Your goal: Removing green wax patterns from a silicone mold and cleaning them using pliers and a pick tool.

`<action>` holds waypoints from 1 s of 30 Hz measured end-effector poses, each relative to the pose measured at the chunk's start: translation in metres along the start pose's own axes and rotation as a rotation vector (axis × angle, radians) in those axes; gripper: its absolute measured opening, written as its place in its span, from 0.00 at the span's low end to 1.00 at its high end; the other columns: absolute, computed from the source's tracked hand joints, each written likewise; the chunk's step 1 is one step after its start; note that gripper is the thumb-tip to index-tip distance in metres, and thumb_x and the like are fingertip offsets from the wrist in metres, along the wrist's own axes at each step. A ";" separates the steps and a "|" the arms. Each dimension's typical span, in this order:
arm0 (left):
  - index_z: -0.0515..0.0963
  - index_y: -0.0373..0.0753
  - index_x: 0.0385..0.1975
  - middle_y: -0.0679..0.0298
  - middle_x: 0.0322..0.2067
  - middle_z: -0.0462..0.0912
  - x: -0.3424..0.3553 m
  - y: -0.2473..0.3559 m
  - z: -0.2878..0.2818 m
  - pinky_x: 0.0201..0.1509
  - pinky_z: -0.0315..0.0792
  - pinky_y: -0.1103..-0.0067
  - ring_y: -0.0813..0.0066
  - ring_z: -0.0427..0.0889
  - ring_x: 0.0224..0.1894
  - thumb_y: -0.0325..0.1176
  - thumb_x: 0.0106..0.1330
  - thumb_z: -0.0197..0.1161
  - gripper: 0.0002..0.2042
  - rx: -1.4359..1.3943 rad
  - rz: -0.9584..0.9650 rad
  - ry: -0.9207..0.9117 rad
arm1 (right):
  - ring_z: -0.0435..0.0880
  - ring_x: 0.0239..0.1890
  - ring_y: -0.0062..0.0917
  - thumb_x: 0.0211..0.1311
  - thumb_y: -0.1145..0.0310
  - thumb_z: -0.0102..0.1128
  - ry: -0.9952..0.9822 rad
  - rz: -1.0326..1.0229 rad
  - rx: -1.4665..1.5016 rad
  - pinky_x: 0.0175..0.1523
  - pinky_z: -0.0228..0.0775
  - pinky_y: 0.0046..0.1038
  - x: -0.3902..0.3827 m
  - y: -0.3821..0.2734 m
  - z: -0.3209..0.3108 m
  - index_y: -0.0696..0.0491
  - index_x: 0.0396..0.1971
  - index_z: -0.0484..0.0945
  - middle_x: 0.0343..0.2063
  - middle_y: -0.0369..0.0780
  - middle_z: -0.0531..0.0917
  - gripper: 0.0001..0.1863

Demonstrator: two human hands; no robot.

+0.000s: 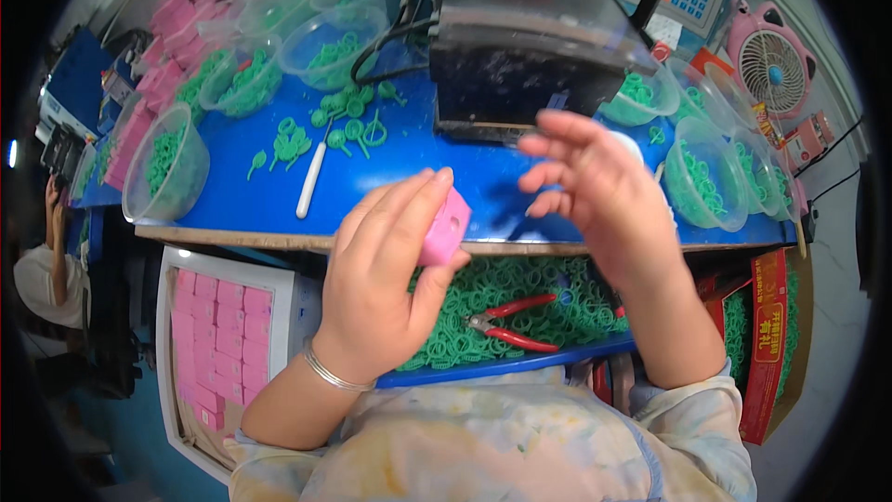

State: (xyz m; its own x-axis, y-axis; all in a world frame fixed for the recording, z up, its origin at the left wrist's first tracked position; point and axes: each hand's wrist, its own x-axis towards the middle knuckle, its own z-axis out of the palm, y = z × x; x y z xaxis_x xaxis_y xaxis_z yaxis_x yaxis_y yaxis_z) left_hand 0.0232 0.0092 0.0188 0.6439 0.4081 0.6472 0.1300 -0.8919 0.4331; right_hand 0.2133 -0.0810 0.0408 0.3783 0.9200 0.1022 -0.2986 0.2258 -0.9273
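The left hand (390, 265) is holding a tilted pink block (446, 231) over the front edge of the blue table (246, 195). The right hand (599, 191) (empty, fingers loosely spread) is hanging to the block's right, not touching.

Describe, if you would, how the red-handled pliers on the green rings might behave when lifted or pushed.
The red-handled pliers will probably feel rigid but may swing at the hinge, as their handles stand spread. Their bare metal head suggests they could be heavier at that end. Lying on loose green rings, they might shift if pushed.
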 end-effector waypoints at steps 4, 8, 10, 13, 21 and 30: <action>0.67 0.43 0.56 0.56 0.58 0.65 0.005 0.006 0.008 0.60 0.57 0.58 0.52 0.62 0.60 0.38 0.51 0.66 0.30 0.427 0.021 -0.418 | 0.81 0.27 0.26 0.66 0.46 0.37 -0.108 0.117 0.277 0.33 0.72 0.23 0.040 -0.046 -0.031 0.63 0.48 0.70 0.32 0.47 0.82 0.31; 0.65 0.40 0.57 0.57 0.57 0.66 0.010 0.013 -0.012 0.48 0.67 0.65 0.59 0.70 0.44 0.28 0.39 0.69 0.38 0.486 0.044 -0.567 | 0.81 0.28 0.27 0.66 0.57 0.37 -0.136 0.140 0.229 0.34 0.71 0.23 0.035 -0.051 -0.036 0.63 0.44 0.74 0.31 0.46 0.82 0.25; 0.65 0.39 0.57 0.57 0.56 0.67 0.001 0.008 -0.028 0.47 0.68 0.67 0.59 0.70 0.42 0.26 0.38 0.69 0.38 0.494 0.019 -0.599 | 0.81 0.29 0.29 0.65 0.56 0.39 -0.190 0.121 0.188 0.37 0.72 0.26 0.012 -0.045 -0.026 0.64 0.45 0.73 0.33 0.47 0.82 0.25; 0.66 0.36 0.55 0.55 0.52 0.69 0.003 0.002 -0.051 0.45 0.70 0.71 0.60 0.72 0.41 0.30 0.36 0.73 0.38 0.463 -0.040 -0.685 | 0.83 0.32 0.37 0.62 0.56 0.43 -0.235 0.027 0.177 0.37 0.74 0.29 -0.028 -0.022 -0.014 0.65 0.49 0.71 0.43 0.58 0.77 0.27; 0.64 0.29 0.57 0.50 0.54 0.68 0.031 0.029 -0.053 0.54 0.67 0.71 0.61 0.71 0.53 0.65 0.34 0.69 0.53 0.213 0.114 0.084 | 0.84 0.30 0.39 0.60 0.71 0.48 -0.676 0.685 0.572 0.28 0.77 0.27 -0.045 -0.009 -0.031 0.50 0.67 0.33 0.54 0.61 0.66 0.41; 0.62 0.31 0.54 0.51 0.44 0.73 0.039 -0.012 0.018 0.53 0.64 0.68 0.55 0.72 0.47 0.46 0.34 0.77 0.46 0.225 -0.178 -0.083 | 0.84 0.31 0.44 0.59 0.76 0.42 -0.512 0.749 0.636 0.32 0.78 0.33 -0.085 -0.008 -0.053 0.48 0.68 0.36 0.53 0.63 0.67 0.38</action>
State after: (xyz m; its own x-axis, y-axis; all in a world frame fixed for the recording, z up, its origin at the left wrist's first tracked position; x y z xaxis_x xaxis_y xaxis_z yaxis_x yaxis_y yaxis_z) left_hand 0.0602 0.0328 0.0278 0.6539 0.5533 0.5161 0.4049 -0.8321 0.3791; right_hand 0.2298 -0.1781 0.0204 -0.4495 0.8832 -0.1336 -0.7517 -0.4548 -0.4776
